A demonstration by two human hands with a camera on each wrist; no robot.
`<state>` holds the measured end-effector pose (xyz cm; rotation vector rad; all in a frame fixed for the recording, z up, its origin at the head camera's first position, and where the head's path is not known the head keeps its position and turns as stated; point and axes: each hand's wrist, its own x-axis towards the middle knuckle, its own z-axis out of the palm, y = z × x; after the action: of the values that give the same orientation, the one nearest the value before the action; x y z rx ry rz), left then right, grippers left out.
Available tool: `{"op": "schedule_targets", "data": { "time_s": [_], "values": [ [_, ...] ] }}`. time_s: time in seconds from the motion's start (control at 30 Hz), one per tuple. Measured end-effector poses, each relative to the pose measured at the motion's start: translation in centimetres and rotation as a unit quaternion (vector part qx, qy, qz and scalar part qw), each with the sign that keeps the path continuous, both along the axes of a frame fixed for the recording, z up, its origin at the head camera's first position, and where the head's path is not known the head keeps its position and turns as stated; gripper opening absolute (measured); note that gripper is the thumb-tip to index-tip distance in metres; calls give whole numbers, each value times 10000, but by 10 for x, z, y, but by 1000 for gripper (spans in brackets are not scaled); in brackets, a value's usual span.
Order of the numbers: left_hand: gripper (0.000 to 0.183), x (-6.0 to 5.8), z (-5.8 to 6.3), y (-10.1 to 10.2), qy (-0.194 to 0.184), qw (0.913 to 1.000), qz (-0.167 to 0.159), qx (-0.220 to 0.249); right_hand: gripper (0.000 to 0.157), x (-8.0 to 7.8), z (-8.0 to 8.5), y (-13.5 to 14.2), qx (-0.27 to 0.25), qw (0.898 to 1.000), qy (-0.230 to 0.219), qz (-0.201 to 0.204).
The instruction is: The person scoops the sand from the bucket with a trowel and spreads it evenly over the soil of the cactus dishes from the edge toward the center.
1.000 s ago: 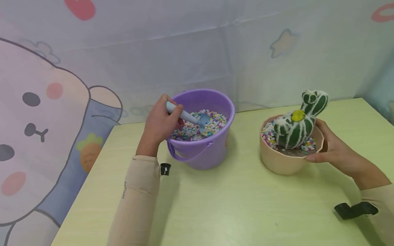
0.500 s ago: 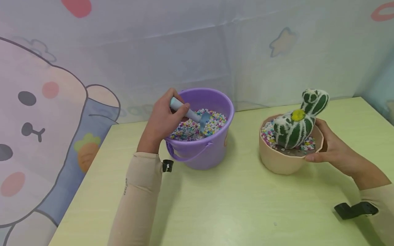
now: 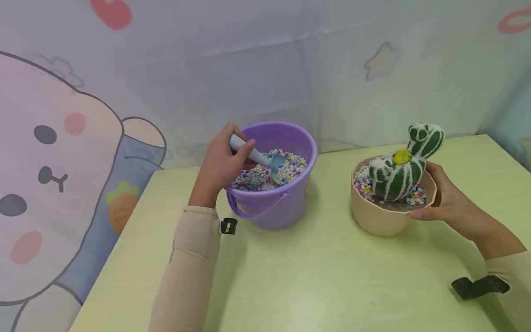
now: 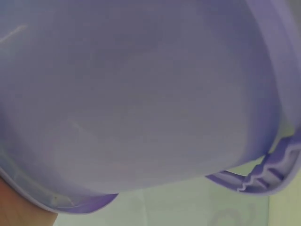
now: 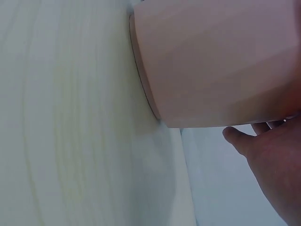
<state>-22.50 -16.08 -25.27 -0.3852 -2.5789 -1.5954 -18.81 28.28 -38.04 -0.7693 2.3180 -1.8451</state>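
My left hand (image 3: 224, 161) grips the pale blue handle of a small toy shovel (image 3: 253, 156) over the purple bucket (image 3: 275, 207). The shovel's translucent blue blade dips into the multicoloured pebbles (image 3: 296, 166) inside. On the right, my right hand (image 3: 456, 205) holds the rim of a beige pot (image 3: 379, 221), thumb at the front and fingers round the far side. A green and white cactus (image 3: 396, 177) with a yellow flower stands tilted in the pot. Pebbles cover part of the soil around it, and bare brown soil shows at the front.
Both containers stand on a pale yellow-green table (image 3: 315, 276), near its back edge. Behind them hangs a printed cloth backdrop (image 3: 257, 78). The bucket's handle (image 4: 273, 174) hangs down at the front. A tiny white pebble (image 3: 372, 302) lies on the table.
My left hand has shifted slightly right with the shovel, its blade staying in the pebbles. The right hand and pot keep their place; the head view has moved a little.
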Motion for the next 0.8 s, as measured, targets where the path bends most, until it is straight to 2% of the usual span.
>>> {"op": "schedule_targets", "data": {
  "time_s": [0.27,0.53,0.8],
  "values": [
    [26,-4,-2,-4,-80,9996,-215,168,99,-1,-3,4,299,9995,136,20],
    [32,-6,-4,-5,-138,9991,-90,389,98,-1,-2,2,175,9997,109,109],
    [22,-6,-7,-13,54,9946,-561,870,97,-1,-2,1,169,9998,70,94]
  ]
}}
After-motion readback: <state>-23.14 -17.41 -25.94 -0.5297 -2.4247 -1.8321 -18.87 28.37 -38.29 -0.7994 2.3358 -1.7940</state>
